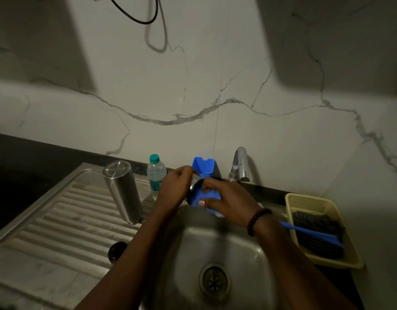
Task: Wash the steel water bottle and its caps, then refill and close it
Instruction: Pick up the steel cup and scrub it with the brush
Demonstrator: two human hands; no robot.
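Observation:
The steel water bottle (122,191) stands upside down on the drainboard, left of my hands. A small black cap (117,251) lies on the drainboard near the sink's edge. Over the back of the sink (215,240), my left hand (175,189) grips a dark round cap (194,189) by its rim. My right hand (229,198) holds a blue scrub pad (210,198) with curled fingers and presses it against that cap. Most of the cap is hidden by the pad and my fingers.
A blue plastic holder (203,166) and a small plastic water bottle (156,173) stand at the wall. The tap (240,164) is behind my right hand. A yellow basket (314,202) at the right holds a dark scrubber and a blue-handled brush (311,234).

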